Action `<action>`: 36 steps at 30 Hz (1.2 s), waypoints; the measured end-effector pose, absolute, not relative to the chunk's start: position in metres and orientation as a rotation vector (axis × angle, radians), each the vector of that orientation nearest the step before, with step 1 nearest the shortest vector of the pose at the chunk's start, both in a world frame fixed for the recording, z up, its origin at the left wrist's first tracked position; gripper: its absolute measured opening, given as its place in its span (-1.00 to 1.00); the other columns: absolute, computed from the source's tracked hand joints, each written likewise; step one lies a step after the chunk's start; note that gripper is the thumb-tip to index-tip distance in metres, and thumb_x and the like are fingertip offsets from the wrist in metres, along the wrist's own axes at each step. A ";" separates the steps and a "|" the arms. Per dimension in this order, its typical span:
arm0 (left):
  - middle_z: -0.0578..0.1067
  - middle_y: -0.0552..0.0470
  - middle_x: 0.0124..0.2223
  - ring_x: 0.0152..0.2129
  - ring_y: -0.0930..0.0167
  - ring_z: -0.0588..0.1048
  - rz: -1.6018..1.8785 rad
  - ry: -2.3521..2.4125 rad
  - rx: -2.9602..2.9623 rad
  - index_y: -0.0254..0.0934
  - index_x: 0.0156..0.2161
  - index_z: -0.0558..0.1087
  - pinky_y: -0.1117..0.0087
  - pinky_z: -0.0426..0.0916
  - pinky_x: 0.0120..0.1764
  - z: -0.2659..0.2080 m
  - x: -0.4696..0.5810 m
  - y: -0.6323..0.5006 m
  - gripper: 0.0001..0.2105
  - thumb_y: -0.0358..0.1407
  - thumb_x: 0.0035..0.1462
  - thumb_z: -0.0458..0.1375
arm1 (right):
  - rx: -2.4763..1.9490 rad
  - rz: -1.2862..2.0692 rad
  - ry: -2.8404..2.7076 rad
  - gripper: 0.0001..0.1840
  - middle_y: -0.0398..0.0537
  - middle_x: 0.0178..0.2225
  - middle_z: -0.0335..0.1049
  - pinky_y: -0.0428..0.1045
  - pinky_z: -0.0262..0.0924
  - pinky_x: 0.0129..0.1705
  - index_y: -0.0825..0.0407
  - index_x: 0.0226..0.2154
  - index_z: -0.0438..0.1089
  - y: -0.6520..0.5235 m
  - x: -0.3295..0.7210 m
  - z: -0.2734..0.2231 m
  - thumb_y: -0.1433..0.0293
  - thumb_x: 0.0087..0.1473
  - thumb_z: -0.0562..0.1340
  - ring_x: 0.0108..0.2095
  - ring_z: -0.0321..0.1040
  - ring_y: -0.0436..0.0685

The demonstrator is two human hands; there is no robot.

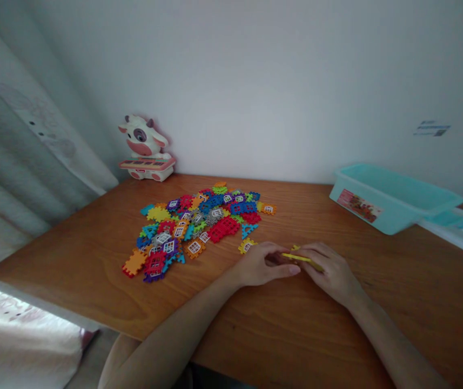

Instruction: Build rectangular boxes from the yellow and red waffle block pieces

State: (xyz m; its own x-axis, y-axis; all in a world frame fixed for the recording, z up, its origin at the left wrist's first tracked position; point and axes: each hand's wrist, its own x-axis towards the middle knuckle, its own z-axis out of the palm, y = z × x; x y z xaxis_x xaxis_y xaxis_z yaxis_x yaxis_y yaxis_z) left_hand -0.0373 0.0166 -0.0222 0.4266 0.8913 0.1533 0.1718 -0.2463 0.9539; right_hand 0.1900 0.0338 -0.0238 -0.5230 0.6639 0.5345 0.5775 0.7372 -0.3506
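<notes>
Yellow piece [298, 257], edge-on over the tabletop [288, 329] and right of the heaped pieces [223, 229], is grasped by the right hand [334, 270], while pinching by the left hand [256, 266] cannot be confirmed; a slip could be caused by uneven pressure on its thin edge.

Tiles [198, 220] left; bin [394, 219] right

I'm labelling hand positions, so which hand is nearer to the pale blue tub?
Right. The right hand is left of the tub and nearer the camera; the left hand is farther left, beyond the right hand.
</notes>
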 end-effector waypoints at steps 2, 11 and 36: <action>0.59 -0.01 -0.19 -0.30 0.39 0.52 0.943 0.969 1.851 -0.21 -0.06 0.59 0.41 0.43 -0.25 -0.024 -0.038 0.016 -0.72 -0.15 0.17 0.27 | -0.940 0.188 -2.283 -0.75 -0.01 -0.22 0.58 0.13 0.44 -0.14 -0.14 -0.14 0.55 0.035 0.190 -0.025 0.29 0.28 0.15 -0.21 0.52 0.22; 0.48 -0.15 0.02 -0.24 0.39 0.55 1.015 1.077 1.894 -0.32 0.15 0.38 0.41 0.52 -0.24 -0.040 -0.034 0.016 -0.58 -0.26 0.20 0.18 | -1.170 0.072 -2.114 -0.72 0.08 -0.17 0.55 0.16 0.43 -0.09 -0.06 -0.10 0.48 0.042 0.194 -0.028 0.26 0.30 0.10 -0.16 0.52 0.28; 0.41 -0.09 -0.05 -0.07 0.34 0.44 1.218 1.113 2.302 -0.26 -0.07 0.54 0.29 0.41 0.04 -0.036 -0.044 0.021 -0.70 -0.57 0.15 0.10 | -1.198 0.238 -2.313 -0.38 0.13 0.01 0.49 0.27 0.40 0.02 -0.05 0.04 0.39 0.040 0.206 -0.026 0.03 -0.01 0.40 -0.02 0.47 0.37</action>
